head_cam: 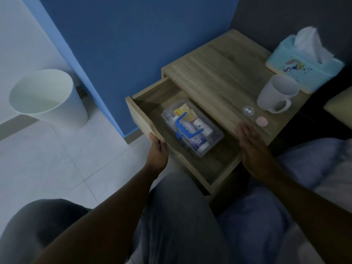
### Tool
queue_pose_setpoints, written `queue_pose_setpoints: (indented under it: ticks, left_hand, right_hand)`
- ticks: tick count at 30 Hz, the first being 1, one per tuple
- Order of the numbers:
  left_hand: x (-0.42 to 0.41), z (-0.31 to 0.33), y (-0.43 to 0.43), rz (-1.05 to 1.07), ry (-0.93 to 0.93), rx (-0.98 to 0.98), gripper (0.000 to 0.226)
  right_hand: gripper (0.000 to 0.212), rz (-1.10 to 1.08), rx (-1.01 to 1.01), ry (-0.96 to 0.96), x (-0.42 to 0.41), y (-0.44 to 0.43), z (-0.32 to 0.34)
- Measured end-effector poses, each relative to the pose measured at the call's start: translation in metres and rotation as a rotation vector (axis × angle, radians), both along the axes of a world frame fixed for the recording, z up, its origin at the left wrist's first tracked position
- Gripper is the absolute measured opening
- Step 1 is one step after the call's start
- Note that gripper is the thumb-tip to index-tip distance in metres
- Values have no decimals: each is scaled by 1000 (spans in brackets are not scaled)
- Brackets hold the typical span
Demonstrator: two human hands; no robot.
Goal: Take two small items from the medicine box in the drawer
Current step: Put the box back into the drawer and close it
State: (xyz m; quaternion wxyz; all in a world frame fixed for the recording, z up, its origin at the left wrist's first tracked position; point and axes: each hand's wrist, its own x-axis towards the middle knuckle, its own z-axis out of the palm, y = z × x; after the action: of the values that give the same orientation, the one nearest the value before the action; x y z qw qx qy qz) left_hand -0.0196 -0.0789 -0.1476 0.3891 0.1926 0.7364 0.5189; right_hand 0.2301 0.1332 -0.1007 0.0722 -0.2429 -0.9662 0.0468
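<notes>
Gripping the drawer [142,119] front, left hand [158,149] has fingers [152,137] curled over its top corner; drawer is pulled out. Right hand [251,147] lies flat, fingers [242,130] stretched out and together, holding nothing, resting on near edge of the desk [219,69] top. Medicine box [192,128], clear w/ blue handle [187,126], sits inside drawer betw the two hands, lid looks shut; small bottles and packs visible thru plastic.

Risks, my guess:
- Lid still closed and latch side unclear in dim light, so a one-handed pry could tip box or slide it deeper in the drawer.
- Contents packed tight; pulling one item may drag neighbours out or spill them.
- Left hand pulling drawer further could overrun the rail, front drops.
- Just beyond right fingertips: pink disc [262,121], clear dish w/ two white pills [248,111], mug [278,94]. A careless sweep of that hand knocks them off desk.
- Low light means easy to grab wrong item.
</notes>
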Motion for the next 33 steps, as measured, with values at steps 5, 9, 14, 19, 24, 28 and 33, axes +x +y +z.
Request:
queue_pose_setpoints:
  ticks: [5,9,14,19,24,28,33]
  left_hand:
    - [1,4,37,-2,-30,12,63]
    - [4,4,69,-25,-41,25,66]
    - [9,1,109,-7,-44,18,62]
    - [17,5,147,3,-29,-28,67]
    - [24,6,169,17,2,-30,72]
    - [26,5,175,16,0,-9,72]
    - [26,8,179,8,-23,-23,71]
  right_hand:
    - [47,-86,-27,91,-6,-2,-8]
    - [43,-199,-129,199,-15,-8,-5]
    - [41,-210,-170,258,-16,-8,-1]
    - [40,-213,-144,291,-16,-9,-5]
    - [42,-215,-81,286,-15,-9,-11]
    - [42,-221,-51,272,-16,-10,-11]
    - [44,-218,-24,251,-16,-10,-8]
